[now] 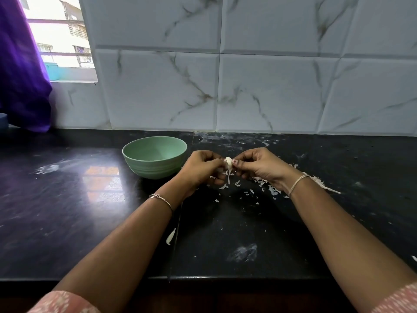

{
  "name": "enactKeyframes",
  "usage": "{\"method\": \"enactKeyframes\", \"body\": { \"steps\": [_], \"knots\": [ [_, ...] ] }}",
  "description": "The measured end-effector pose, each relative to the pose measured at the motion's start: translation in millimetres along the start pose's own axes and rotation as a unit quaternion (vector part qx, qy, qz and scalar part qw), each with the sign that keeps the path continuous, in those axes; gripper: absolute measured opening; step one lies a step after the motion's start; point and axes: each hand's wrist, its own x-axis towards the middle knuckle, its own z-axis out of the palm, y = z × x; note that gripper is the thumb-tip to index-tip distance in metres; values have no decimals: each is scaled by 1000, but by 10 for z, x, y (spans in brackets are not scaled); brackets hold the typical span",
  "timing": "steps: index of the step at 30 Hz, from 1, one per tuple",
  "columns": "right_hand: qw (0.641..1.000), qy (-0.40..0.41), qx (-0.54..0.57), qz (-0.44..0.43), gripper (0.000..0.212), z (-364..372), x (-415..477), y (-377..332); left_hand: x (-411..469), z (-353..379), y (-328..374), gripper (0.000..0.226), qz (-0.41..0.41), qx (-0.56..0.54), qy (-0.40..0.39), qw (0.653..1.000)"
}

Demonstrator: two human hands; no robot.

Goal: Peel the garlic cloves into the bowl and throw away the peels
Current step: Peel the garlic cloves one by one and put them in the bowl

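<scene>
Garlic clove (228,163): small, pale, glossy; held between both hands above the worktop, largely covered by fingertips; a thin strip of skin dangles below.
Left hand (199,169): fingers curled, pinching the clove's left end.
Right hand (259,164): thumb and forefinger pinch the right end.
Bowl (155,175): round, matte pale green, ribbed outside; just left of the left hand; near rim hides its bottom.
Peels (259,184): papery white flakes under and right of the hands, some hidden beneath the right wrist.
Worktop (90,199): dark polished stone, smudged.
</scene>
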Motion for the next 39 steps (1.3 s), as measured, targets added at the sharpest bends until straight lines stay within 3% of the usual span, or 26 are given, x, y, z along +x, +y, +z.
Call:
{"method": "enactKeyframes", "body": {
  "steps": [5,9,19,24,30,36,39],
  "knots": [
    [998,7,-14,-54,7,35,-25,-28,9,-26,-16,28,20,-9,12,1000],
    [998,-8,0,-61,5,62,-39,-37,18,-52,-42,15,26,-32,12,999],
    [999,0,-13,-50,5,26,-25,-21,0,-55,-26,10,-2,-87,-15,996],
    [999,-10,-4,-38,7,35,-32,-32,19,-90,-42,11,15,-35,-18,999],
    [998,-38,9,41,7,15,-78,-91,24,-130,7,11,25,78,-52,995],
    [999,9,38,6,11,-13,-151,-162,-22,-200,-12,9,57,153,-36,986],
    [1000,7,17,-2,12,-6,-162,-171,-46,-230,-16,16,93,241,-7,966]
  ]
}}
